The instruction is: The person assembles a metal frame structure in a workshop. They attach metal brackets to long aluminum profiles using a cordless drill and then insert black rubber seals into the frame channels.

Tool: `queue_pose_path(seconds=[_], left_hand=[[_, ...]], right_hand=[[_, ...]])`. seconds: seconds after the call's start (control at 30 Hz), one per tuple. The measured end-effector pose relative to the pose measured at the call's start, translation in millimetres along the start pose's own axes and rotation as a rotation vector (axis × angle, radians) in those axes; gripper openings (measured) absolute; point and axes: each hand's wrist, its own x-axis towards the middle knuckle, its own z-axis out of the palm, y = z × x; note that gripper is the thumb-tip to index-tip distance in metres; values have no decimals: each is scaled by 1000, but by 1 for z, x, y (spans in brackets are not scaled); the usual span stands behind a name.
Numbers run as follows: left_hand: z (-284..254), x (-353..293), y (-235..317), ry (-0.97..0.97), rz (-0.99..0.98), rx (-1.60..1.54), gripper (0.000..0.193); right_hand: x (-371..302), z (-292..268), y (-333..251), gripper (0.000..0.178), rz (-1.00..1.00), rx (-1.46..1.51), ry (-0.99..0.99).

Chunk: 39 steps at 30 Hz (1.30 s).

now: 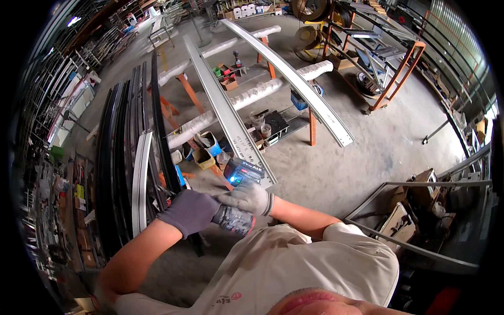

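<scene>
A cordless drill point(234, 220) is held close in front of my chest, its dark battery end point(243, 171) pointing away from me and a small blue light glowing on it. My right hand point(245, 198), in a pale glove, wraps around its handle. In a dark grey glove, my left hand point(190, 211) is closed at the drill's front end; the fingertips are partly hidden. Just beyond the battery lies the near end of a long white metal profile point(223, 107), which rests across padded supports. A second long white profile point(294, 79) lies to its right.
Wrapped padded beams point(252, 95) sit on orange stands point(312, 128). Boxes and a blue bucket point(210, 143) are beneath. Long black profiles point(113, 157) lean at left. An orange-framed rack point(401, 73) is at far right; a grey metal frame point(420, 247) is nearer.
</scene>
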Motion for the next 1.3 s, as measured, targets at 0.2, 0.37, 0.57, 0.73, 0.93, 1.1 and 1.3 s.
queue_pose_path(seconds=[0.2,0.37,0.57,0.73,0.93,1.1,1.3], left_hand=[[-44,21,17,556,135,465,12],[-92,-9,22,422,173,533,23],[-129,-37,14,879,66,764,28],[-93,-106,-4,1316,-141,117,46],[-59,-39,6,720,465,-1326,54],[-51,-31,4,853,417,-1167,57],[-47,-28,27,1116,213,-1140,57]], right_hand=[[-23,5,17,33,264,-2,141],[14,-16,25,19,35,-274,214],[93,-65,11,17,-117,-237,303],[93,-73,-13,26,397,-153,208],[89,-51,2,60,364,77,207],[104,-61,-4,37,118,174,224],[124,-55,-14,24,-250,-134,391]])
